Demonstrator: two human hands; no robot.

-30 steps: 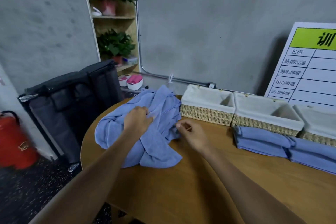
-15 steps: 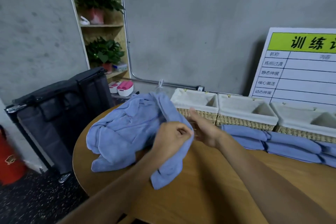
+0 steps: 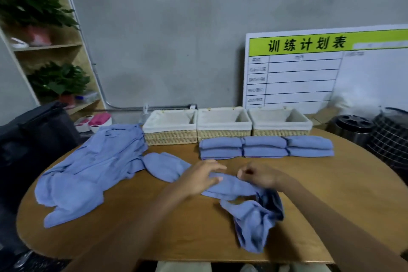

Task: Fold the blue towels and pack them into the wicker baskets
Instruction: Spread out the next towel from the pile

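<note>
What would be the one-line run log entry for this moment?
stage: spreading one blue towel | left hand: open, on towel | right hand: pinching towel edge | folded towels: on table, unpacked | baskets: empty | unfolded pile: left

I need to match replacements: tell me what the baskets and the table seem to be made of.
Baskets: woven straw-coloured wicker or seagrass sides, shown by the ribbed weave; white fabric liner folded over the rim.
Table: wood or wood-look laminate, with a smooth tan grained surface; which one is unclear.

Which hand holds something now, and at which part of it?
The right hand pinches the loose towel at its upper edge. The left hand rests open on the same towel.
</note>
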